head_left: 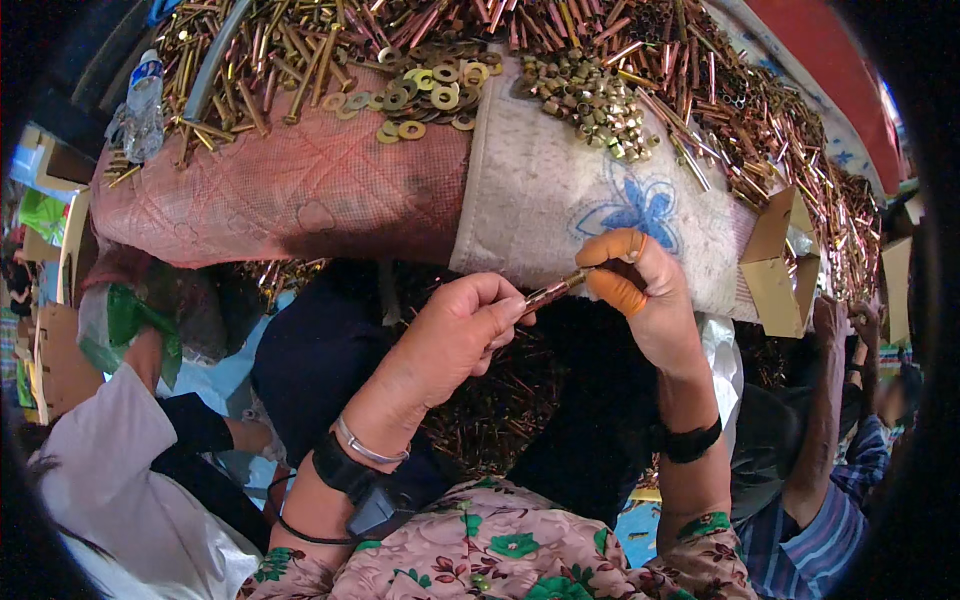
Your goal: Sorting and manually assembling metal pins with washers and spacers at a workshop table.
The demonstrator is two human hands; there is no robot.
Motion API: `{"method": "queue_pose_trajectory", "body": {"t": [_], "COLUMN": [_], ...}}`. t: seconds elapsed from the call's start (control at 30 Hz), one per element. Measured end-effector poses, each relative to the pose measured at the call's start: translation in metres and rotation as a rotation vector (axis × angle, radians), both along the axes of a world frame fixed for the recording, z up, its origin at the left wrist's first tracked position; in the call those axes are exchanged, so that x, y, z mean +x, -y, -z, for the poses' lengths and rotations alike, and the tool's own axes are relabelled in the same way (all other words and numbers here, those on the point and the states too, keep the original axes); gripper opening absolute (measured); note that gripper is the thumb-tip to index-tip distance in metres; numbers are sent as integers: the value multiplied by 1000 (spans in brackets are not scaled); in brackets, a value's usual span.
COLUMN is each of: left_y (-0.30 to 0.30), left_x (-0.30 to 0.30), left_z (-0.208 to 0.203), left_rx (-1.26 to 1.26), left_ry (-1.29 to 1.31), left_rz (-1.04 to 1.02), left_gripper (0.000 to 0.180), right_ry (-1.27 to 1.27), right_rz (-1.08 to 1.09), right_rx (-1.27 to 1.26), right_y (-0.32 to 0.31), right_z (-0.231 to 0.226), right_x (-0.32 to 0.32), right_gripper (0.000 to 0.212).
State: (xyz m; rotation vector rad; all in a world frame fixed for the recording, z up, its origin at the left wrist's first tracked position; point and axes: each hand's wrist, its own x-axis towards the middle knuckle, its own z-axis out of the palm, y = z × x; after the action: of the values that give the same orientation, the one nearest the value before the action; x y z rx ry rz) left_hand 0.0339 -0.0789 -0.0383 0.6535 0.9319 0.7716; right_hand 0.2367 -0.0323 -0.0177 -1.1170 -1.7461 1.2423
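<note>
Between my hands, over the near edge of the work surface, is an expansion bolt (552, 291) with a slotted, coppery sleeve. My left hand (440, 335) is closed, with thumb and fingers gripping the sleeve end. On my right hand (655, 290), orange finger covers wrap the thumb and forefinger, which pinch the bolt's other end. Whether a small nut sits in that pinch is hidden. Beyond the hands lie a heap of flat washers (445, 97), a pile of small cone-shaped nuts (600, 108), long brassy bolts (290, 60) and pinkish metal sleeves (690, 65).
Red mesh cloth (300, 190) and a white quilted cloth (520, 200) cover the surface. A plastic bottle (144, 105) stands far left; an open cardboard box (780, 265) is at right. More metal parts (500, 400) lie below, between my legs. People sit close on both sides.
</note>
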Motion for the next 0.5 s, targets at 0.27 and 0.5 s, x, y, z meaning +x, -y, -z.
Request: {"method": "queue_pose_trajectory", "body": {"t": [0.27,0.5], "left_y": [0,1], "left_x": [-4,-3], "left_z": [-5,-2], "left_rx": [-70,-60], "left_ry": [56,30], "left_rz": [30,29], "left_gripper": [19,19], "right_ry": [-67,109], "right_rz": [-27,-31], "right_rx": [-108,79], "right_y": [1,3], "right_z": [-1,-6], "right_x": [3,-3], "right_gripper": [14,11]}}
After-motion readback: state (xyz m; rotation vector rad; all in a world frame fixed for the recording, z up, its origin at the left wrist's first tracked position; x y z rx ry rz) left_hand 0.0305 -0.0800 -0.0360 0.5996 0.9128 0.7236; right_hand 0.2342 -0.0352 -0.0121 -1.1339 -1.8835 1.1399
